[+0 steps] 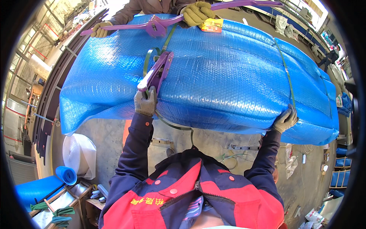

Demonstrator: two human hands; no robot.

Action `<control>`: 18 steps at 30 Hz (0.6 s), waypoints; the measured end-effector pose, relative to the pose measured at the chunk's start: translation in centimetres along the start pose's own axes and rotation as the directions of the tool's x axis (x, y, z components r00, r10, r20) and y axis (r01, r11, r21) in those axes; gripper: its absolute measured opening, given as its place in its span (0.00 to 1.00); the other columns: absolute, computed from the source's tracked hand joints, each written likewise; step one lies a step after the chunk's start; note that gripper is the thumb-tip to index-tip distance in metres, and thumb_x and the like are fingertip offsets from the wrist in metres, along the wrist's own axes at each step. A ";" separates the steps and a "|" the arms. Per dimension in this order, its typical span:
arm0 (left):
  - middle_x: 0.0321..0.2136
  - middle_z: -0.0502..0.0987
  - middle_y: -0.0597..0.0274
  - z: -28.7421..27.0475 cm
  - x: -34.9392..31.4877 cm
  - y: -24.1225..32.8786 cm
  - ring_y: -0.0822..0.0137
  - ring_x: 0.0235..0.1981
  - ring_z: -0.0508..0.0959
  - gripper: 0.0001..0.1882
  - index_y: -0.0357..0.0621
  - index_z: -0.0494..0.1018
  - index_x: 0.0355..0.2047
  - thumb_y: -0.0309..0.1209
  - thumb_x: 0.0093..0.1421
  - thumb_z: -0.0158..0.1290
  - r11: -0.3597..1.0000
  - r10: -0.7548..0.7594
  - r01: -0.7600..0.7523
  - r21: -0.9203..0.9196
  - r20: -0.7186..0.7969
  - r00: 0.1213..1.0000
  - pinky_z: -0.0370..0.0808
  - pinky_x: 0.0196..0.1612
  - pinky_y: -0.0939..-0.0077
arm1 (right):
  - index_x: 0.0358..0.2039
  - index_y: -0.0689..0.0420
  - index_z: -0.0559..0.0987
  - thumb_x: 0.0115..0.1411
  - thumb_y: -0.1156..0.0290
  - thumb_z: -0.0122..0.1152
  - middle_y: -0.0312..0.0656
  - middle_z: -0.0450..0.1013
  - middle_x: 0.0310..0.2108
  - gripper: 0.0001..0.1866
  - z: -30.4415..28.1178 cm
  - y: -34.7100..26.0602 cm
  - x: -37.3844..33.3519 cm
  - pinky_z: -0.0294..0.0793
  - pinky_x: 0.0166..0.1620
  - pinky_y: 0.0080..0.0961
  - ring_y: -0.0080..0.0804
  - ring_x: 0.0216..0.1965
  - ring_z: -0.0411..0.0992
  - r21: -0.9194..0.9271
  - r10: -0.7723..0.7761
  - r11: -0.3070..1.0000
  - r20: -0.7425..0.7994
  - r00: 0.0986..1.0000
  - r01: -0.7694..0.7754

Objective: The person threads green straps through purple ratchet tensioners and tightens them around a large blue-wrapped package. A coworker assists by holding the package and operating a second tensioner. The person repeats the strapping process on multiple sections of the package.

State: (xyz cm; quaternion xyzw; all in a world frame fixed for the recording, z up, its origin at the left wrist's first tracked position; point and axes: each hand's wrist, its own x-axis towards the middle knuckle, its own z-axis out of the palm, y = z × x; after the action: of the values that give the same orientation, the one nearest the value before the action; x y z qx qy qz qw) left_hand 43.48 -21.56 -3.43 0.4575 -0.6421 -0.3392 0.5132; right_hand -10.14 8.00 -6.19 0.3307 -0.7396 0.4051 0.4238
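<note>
A long bundle in blue bubble wrap lies across in front of me, with green straps around it. My left hand, in a grey work glove, is closed around the handle of a purple strap tensioner on the left strap. That strap's tail hangs down the near side. My right hand, also gloved, grips the bundle's near edge beside the right strap; part of its fingers is hard to make out. Across from me, a co-worker's gloved hands hold a long-handled purple strap sealer.
A yellow and red packet lies on the bundle's far side. White wrap and a blue roll stand at lower left, by a wooden crate. Metal pieces lie on the floor. Dark rails run along the left.
</note>
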 end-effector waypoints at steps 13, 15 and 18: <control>0.22 0.75 0.66 0.0 -0.2 0.9 0.73 0.18 0.74 0.12 0.37 0.78 0.40 0.36 0.70 0.59 0.999 -0.006 0.007 -0.047 0.019 1.000 0.69 0.20 0.74 | 0.47 0.54 0.86 0.74 0.61 0.51 0.41 0.82 0.50 0.17 -0.2 -0.2 0.0 0.60 0.66 0.45 0.42 0.56 0.76 -0.001 -0.003 1.000 0.001 1.000 0.003; 0.22 0.75 0.66 0.0 -0.2 1.3 0.73 0.18 0.74 0.12 0.37 0.77 0.40 0.35 0.70 0.59 0.999 0.052 -0.052 0.005 0.009 0.999 0.69 0.20 0.74 | 0.47 0.54 0.86 0.74 0.61 0.51 0.41 0.82 0.50 0.17 -0.2 -0.4 0.1 0.60 0.66 0.44 0.42 0.56 0.76 0.005 -0.001 1.000 -0.003 1.000 0.001; 0.23 0.77 0.66 -0.1 -0.3 1.7 0.74 0.20 0.75 0.10 0.36 0.79 0.44 0.31 0.69 0.59 0.997 -0.029 0.031 -0.071 0.018 0.999 0.71 0.24 0.74 | 0.47 0.55 0.86 0.74 0.61 0.51 0.41 0.82 0.50 0.17 -0.2 -0.5 0.2 0.60 0.66 0.44 0.42 0.56 0.76 0.012 -0.003 1.000 -0.010 1.000 0.003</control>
State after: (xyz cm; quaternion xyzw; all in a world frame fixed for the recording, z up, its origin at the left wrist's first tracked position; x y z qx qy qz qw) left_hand 43.16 -20.66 -2.04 0.4456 -0.6271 -0.3734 0.5185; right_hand -9.73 7.86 -5.77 0.3323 -0.7344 0.4104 0.4263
